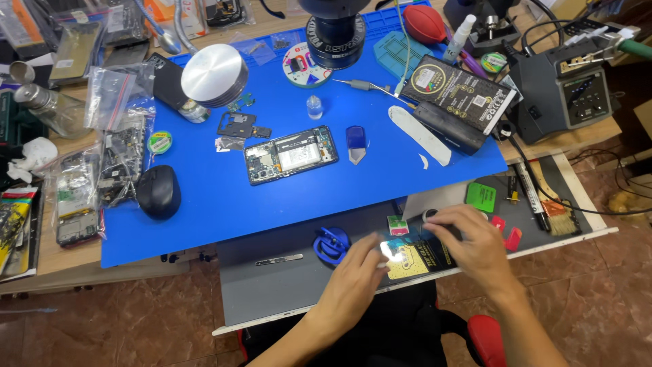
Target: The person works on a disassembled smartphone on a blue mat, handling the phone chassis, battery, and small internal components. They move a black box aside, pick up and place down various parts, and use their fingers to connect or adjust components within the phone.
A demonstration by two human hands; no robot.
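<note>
On the pull-out drawer at the desk's front edge, the left hand and right hand pinch a small glossy packet between their fingers. The opened phone lies untouched mid-mat, back off, so reassembly seems pending.

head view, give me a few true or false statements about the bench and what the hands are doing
1. The opened phone lies on the blue mat. True.
2. The left hand grips the black mouse. False: the mouse sits untouched on the mat's left side; the left hand is over the pull-out tray.
3. The right hand is over the tray, by a flat yellow and black packet. True.
4. The blue suction cup stands on the phone. False: it sits on the tray beside the left hand.
5. The red air blower lies at the mat's far edge. True.
</note>
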